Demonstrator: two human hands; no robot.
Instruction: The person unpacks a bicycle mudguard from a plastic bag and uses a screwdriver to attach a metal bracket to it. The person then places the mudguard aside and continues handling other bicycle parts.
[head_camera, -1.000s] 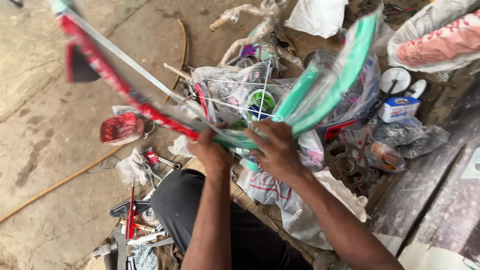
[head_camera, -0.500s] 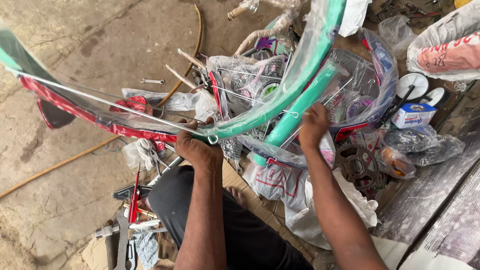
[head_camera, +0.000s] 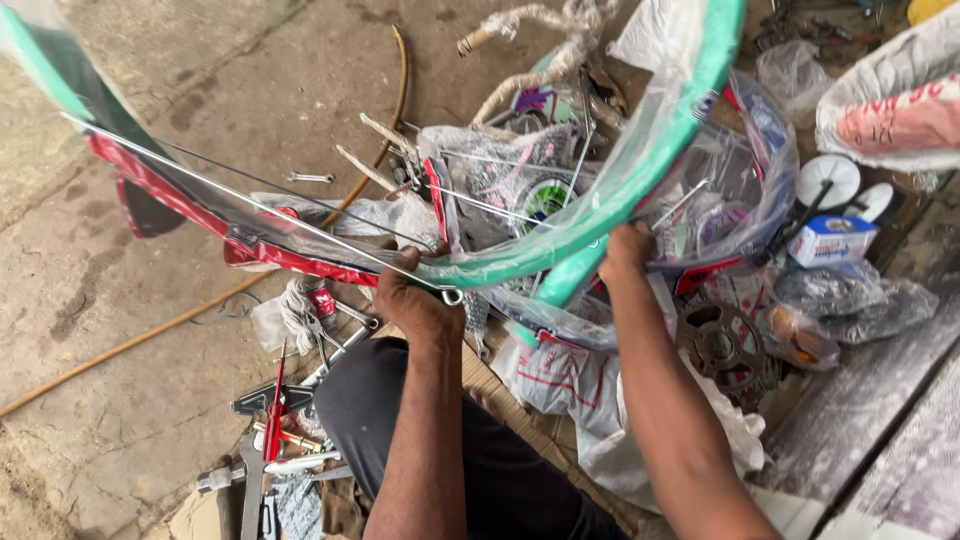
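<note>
gripping a green wheel rim (head_camera: 640, 190), curved and glossy under clear plastic wrap, thin steel spokes (head_camera: 250, 205) fanning left across the scene. left hand (head_camera: 415, 300) clenched on the rim's near arc by a small metal ring. right hand (head_camera: 628, 250) closed on the rim further right. clear plastic bag (head_camera: 745, 170) behind holds loose spokes and parts. toothed sprocket (head_camera: 720, 345) lies right; rough concrete floor (head_camera: 120, 380).

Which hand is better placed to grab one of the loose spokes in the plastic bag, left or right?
Right, most likely. The right hand is already at the plastic bag where the spokes lie, while the left hand grips the green rim further away.
</note>
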